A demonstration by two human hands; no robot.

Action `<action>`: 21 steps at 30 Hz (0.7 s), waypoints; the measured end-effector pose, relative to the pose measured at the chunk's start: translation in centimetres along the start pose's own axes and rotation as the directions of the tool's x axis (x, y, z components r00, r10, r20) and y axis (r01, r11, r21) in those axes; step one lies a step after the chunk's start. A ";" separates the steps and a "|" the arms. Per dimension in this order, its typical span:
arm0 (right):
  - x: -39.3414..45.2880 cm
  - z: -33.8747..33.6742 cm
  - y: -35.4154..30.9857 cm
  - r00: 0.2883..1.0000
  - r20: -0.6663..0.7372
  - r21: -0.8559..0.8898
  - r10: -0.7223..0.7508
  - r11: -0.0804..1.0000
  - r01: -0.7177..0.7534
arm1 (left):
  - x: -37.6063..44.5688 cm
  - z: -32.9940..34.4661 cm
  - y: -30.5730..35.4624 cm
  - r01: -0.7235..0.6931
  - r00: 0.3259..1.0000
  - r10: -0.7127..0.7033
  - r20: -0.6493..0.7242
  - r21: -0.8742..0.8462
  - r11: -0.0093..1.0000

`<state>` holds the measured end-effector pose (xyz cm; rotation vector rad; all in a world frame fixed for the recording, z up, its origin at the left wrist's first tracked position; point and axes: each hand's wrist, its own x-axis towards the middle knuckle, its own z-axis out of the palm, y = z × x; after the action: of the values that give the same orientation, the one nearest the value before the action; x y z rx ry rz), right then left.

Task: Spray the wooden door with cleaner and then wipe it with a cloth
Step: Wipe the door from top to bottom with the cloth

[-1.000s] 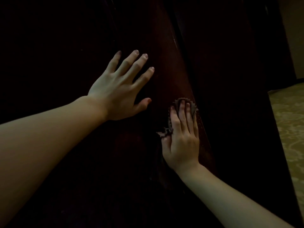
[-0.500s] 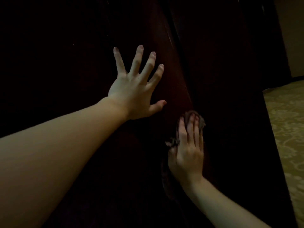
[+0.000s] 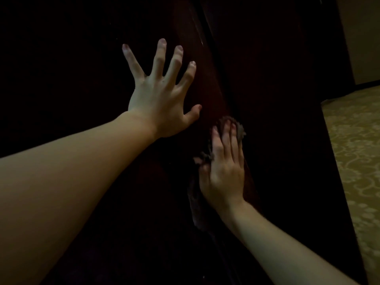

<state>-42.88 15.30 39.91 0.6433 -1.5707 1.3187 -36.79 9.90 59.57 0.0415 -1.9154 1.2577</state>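
Observation:
A dark reddish wooden door [image 3: 207, 87] fills most of the dim head view. My left hand [image 3: 162, 99] lies flat on it with the fingers spread wide. Just below and to the right, my right hand [image 3: 223, 169] presses a small brown cloth [image 3: 236, 128] against the door's edge strip with straight fingers. Cloth shows past the fingertips, beside the thumb and hanging under the palm. No spray bottle is in view.
A patterned yellowish carpet [image 3: 357, 161] runs along the right side. A pale wall [image 3: 362, 38] stands at the upper right behind the door's dark edge. The rest of the scene is very dark.
My left hand has slid up the door and spread its fingers wider. My right hand with the cloth has moved slightly down and to the right along the door edge.

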 end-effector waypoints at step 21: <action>-5.6 -0.9 3.2 0.999 0.046 -0.062 0.004 0.998 -0.001 | -1.8 0.1 2.4 -0.013 1.000 0.013 0.005 0.008 1.000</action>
<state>-43.03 16.05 33.46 0.6379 -1.6435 1.2602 -36.69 10.36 56.56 0.0359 -1.9179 1.2750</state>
